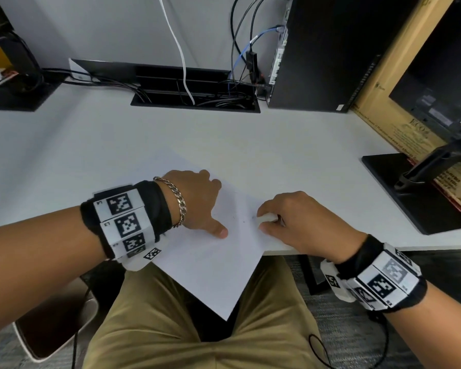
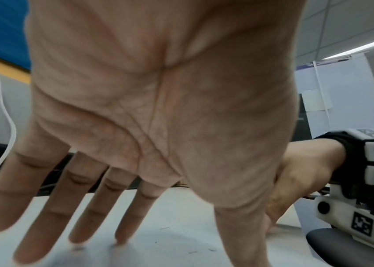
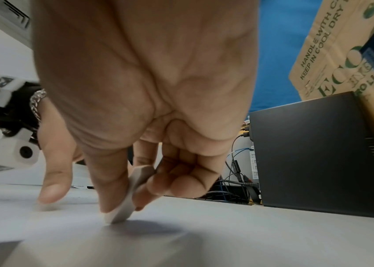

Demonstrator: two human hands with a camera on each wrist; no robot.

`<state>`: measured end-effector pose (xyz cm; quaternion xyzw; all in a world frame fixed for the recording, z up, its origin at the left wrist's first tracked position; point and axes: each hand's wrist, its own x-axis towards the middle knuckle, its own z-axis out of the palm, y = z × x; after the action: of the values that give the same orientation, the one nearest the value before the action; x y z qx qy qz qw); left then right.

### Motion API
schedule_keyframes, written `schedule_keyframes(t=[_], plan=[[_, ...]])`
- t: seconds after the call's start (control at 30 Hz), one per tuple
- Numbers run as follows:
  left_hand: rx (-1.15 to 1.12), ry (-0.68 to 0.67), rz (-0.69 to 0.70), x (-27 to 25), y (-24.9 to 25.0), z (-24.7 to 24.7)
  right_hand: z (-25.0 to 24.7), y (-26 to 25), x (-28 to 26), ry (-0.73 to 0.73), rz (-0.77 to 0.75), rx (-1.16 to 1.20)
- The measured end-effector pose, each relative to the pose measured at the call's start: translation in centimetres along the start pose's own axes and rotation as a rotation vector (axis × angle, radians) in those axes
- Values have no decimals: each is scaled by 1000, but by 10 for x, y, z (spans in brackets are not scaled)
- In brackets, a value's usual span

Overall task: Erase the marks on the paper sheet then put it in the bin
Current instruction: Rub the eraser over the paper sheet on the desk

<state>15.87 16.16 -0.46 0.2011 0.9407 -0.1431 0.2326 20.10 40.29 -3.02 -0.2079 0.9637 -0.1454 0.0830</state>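
Note:
A white paper sheet (image 1: 210, 257) lies skewed on the white desk (image 1: 277, 145), its near corner hanging over the front edge above my lap. Small dark flecks dot the sheet between my hands. My left hand (image 1: 197, 201) presses on the sheet with straight, spread fingers (image 2: 44, 207) and thumb. My right hand (image 1: 290, 222) pinches a white eraser (image 1: 266, 218) between thumb and fingers, with the eraser's tip (image 3: 122, 215) touching the sheet's right part. No bin shows in any view.
A black computer tower (image 1: 320, 54) stands at the back right with cables running into a desk cable tray (image 1: 197, 94). A monitor stand base (image 1: 415, 190) and a cardboard box (image 1: 399, 102) sit at the right. A chair (image 1: 51, 328) is at lower left.

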Motion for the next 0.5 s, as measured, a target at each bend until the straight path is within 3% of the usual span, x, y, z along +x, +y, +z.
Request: schedule_keyframes(t=[0.17,0.5], plan=[[-139,-39,-27,11,5,7,-7,-2,11,-39,-9,-27],[-105,16,-54,17,9,15,-9,-15,66,-10,-19,-116]])
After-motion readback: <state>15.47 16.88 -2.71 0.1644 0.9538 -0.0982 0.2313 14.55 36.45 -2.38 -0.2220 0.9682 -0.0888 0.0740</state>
